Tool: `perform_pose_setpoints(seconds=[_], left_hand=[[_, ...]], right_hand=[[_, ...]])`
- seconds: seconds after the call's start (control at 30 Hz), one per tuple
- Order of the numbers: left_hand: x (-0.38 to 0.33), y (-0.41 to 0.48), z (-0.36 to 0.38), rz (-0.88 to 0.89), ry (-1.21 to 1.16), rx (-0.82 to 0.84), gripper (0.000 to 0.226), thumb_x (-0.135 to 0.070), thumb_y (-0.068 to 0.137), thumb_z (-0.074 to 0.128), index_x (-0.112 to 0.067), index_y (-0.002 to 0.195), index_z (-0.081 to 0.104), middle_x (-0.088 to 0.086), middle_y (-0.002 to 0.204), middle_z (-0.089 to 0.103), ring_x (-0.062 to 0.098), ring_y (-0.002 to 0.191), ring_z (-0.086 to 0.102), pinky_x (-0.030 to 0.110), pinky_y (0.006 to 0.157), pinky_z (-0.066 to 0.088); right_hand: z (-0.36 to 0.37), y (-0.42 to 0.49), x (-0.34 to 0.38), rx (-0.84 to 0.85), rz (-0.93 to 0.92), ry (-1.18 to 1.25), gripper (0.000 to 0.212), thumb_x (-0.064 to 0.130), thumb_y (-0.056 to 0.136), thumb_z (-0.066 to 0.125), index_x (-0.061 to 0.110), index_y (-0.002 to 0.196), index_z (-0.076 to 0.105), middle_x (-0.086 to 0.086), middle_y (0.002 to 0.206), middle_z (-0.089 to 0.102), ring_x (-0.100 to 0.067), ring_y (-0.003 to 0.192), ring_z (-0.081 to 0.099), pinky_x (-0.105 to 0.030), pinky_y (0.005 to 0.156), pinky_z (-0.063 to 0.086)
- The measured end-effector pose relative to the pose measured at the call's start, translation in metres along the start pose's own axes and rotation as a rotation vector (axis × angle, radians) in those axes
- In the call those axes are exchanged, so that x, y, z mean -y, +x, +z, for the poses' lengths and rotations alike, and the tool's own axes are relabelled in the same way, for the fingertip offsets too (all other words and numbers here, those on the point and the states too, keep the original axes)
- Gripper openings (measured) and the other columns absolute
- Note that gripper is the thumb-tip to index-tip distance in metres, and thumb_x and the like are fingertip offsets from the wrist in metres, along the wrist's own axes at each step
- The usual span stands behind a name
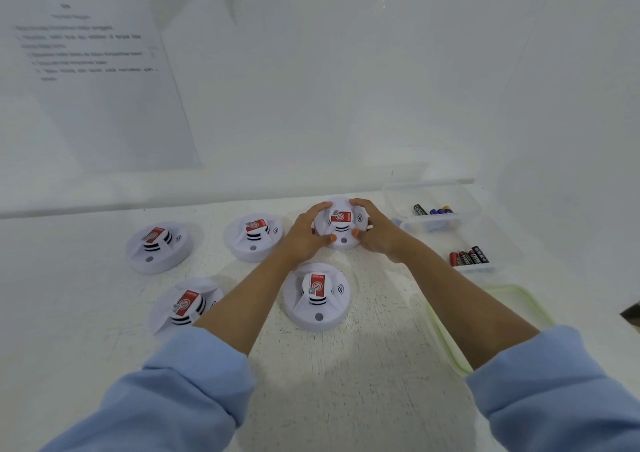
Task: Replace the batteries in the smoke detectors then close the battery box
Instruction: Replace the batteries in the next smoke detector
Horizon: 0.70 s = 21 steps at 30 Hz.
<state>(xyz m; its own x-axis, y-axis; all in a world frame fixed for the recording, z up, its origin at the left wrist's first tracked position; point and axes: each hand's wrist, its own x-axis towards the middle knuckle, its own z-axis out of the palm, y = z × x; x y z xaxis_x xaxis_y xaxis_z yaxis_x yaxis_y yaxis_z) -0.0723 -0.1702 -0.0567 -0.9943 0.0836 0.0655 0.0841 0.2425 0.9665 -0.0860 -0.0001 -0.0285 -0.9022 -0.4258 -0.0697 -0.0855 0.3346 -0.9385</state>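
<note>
Table [381, 382]: white with a rough painted top; it carries everything listed below except the sheet.
Printed sheet [104, 105]: on the wall, far left of and behind the held detector; the text is too blurred to read.
Lid [445, 337]: translucent with a green rim, lying flat to the near right of the held detector, partly under the right forearm.
Battery box [433, 225]: clear and open, just right of the held detector, with a farther and a nearer compartment.
Held detector [341, 225]: white and round with a red label on top, between both grips. I cannot tell whether it rests on the table or is lifted.
Front detector [317, 296]: directly nearer than the held detector, apart from it.
Left detector [254, 233]: just left of the held detector.
Far-left detector [157, 245] and near-left detector [185, 308]: well to the left of the held detector.
Left grip [304, 233]: curled round the held detector's left side, fingers over the far rim and thumb on the near edge.
Right grip [375, 232]: curled round its right side in the same way.
Blue and black batteries [433, 209]: in the farther compartment, right of the held detector.
Red and black batteries [469, 257]: in the nearer compartment, to the near right of the held detector.
</note>
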Motion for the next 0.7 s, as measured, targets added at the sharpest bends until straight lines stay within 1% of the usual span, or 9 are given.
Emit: perform_pose_setpoints(seconds=[0.07, 0.13, 0.2, 0.23, 0.3, 0.37, 0.47, 0.6, 0.7], left_hand=[[0.0009, 0.0007, -0.0002, 0.002, 0.017, -0.002, 0.054, 0.0, 0.082, 0.065, -0.031, 0.121, 0.042, 0.01, 0.139, 0.042, 0.029, 0.124, 0.044, 0.038, 0.097, 0.047], [0.0019, 0.0014, -0.0003, -0.004, 0.013, -0.002, 0.055, 0.0, 0.082, 0.065, -0.031, 0.121, 0.043, 0.009, 0.139, 0.042, 0.03, 0.125, 0.043, 0.043, 0.099, 0.046], [0.0016, 0.0011, -0.0002, -0.009, 0.013, -0.004, 0.055, 0.0, 0.082, 0.065, -0.03, 0.122, 0.043, 0.009, 0.139, 0.041, 0.03, 0.124, 0.044, 0.043, 0.099, 0.046], [0.0021, 0.0014, -0.0001, -0.009, 0.018, -0.003, 0.055, 0.0, 0.082, 0.065, -0.03, 0.122, 0.043, 0.009, 0.14, 0.041, 0.029, 0.125, 0.043, 0.043, 0.1, 0.046], [0.003, 0.0018, -0.0001, -0.005, 0.034, -0.003, 0.056, -0.002, 0.082, 0.066, -0.028, 0.126, 0.042, 0.008, 0.14, 0.041, 0.03, 0.126, 0.042, 0.046, 0.102, 0.044], [0.002, 0.0009, 0.0003, -0.005, 0.025, -0.004, 0.057, 0.0, 0.081, 0.065, -0.023, 0.128, 0.043, 0.009, 0.139, 0.042, 0.029, 0.126, 0.043, 0.044, 0.101, 0.045], [0.0009, 0.0006, 0.0006, 0.0, 0.009, -0.002, 0.056, 0.002, 0.081, 0.065, -0.023, 0.126, 0.043, 0.01, 0.138, 0.043, 0.029, 0.124, 0.044, 0.04, 0.098, 0.046], [0.0034, 0.0014, -0.0005, -0.006, 0.03, -0.002, 0.056, -0.001, 0.081, 0.067, -0.032, 0.122, 0.044, 0.011, 0.138, 0.042, 0.031, 0.125, 0.043, 0.048, 0.101, 0.045], [0.0021, 0.0009, 0.0001, -0.001, 0.019, -0.002, 0.056, 0.0, 0.081, 0.066, -0.027, 0.124, 0.044, 0.012, 0.138, 0.042, 0.031, 0.125, 0.043, 0.048, 0.101, 0.044]], right_hand=[[0.0, -0.0001, 0.0002, 0.0, 0.001, -0.001, 0.054, -0.004, 0.09, 0.046, 0.011, 0.137, 0.024, -0.004, 0.119, 0.038, -0.002, 0.088, 0.044, -0.002, 0.055, 0.045], [0.0002, -0.0001, 0.0007, -0.003, 0.002, -0.002, 0.054, -0.004, 0.09, 0.046, 0.012, 0.137, 0.024, -0.004, 0.12, 0.038, -0.011, 0.096, 0.045, -0.003, 0.056, 0.046], [0.0004, 0.0002, 0.001, -0.005, 0.005, -0.005, 0.054, -0.005, 0.091, 0.045, 0.012, 0.137, 0.024, -0.003, 0.121, 0.037, -0.016, 0.104, 0.041, -0.006, 0.057, 0.045], [0.0005, 0.0003, 0.0009, -0.008, 0.008, -0.008, 0.054, -0.005, 0.091, 0.045, 0.012, 0.137, 0.024, -0.003, 0.121, 0.037, -0.016, 0.105, 0.041, -0.007, 0.059, 0.045], [0.0006, 0.0002, 0.0009, -0.011, 0.007, -0.007, 0.054, -0.005, 0.091, 0.044, 0.012, 0.137, 0.024, -0.003, 0.121, 0.037, -0.013, 0.099, 0.044, -0.008, 0.059, 0.045], [0.0006, 0.0004, 0.0003, -0.012, 0.004, 0.0, 0.054, -0.005, 0.091, 0.045, 0.012, 0.137, 0.024, -0.003, 0.121, 0.037, -0.011, 0.096, 0.045, -0.009, 0.059, 0.045], [0.0009, 0.001, -0.0006, -0.018, 0.016, -0.007, 0.054, -0.004, 0.091, 0.044, 0.014, 0.137, 0.024, -0.006, 0.126, 0.038, -0.017, 0.105, 0.041, -0.014, 0.064, 0.04], [0.0011, 0.0023, -0.0016, -0.023, 0.015, -0.018, 0.054, -0.004, 0.091, 0.044, 0.014, 0.137, 0.024, -0.012, 0.137, 0.037, -0.018, 0.106, 0.04, -0.014, 0.064, 0.04], [0.0008, 0.003, -0.0018, -0.018, 0.02, -0.021, 0.054, -0.004, 0.091, 0.044, 0.015, 0.137, 0.023, -0.014, 0.139, 0.035, -0.018, 0.107, 0.04, -0.014, 0.065, 0.04]])
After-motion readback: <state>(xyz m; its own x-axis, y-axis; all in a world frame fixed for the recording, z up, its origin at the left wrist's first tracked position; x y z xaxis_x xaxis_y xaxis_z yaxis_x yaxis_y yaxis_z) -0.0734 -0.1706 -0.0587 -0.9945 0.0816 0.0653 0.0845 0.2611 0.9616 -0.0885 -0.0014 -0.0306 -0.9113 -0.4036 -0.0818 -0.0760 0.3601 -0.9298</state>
